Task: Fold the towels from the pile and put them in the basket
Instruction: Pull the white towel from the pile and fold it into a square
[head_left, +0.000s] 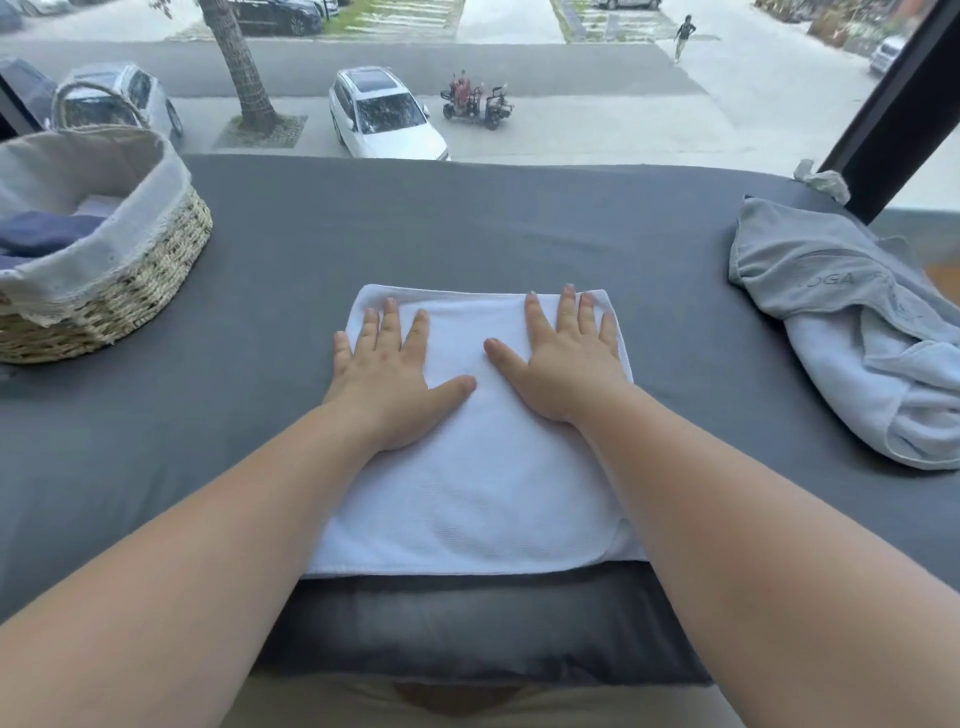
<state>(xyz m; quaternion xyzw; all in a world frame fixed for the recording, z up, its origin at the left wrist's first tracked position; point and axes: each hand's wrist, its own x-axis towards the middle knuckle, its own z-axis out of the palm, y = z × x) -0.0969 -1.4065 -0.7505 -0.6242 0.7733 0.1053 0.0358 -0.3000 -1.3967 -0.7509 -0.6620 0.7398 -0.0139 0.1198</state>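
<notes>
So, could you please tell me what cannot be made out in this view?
Head view:
- Basket contents: the liner wall and left edge hide all but part of a dark blue towel.
- Towel pile: cut off by the right edge; count unclear.
- White towel: fold layers covered by the left hand and right hand.
- Lettering on the pile: too faint to read.

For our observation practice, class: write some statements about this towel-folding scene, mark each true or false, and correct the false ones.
1. The left hand and the right hand both lie flat on the white towel. True.
2. The basket stands on the person's right. False: it stands on their left.
3. The basket holds nothing. False: a dark blue cloth lies inside it.
4. The unfolded towels lie on the right, apart from the white towel. True.
</notes>
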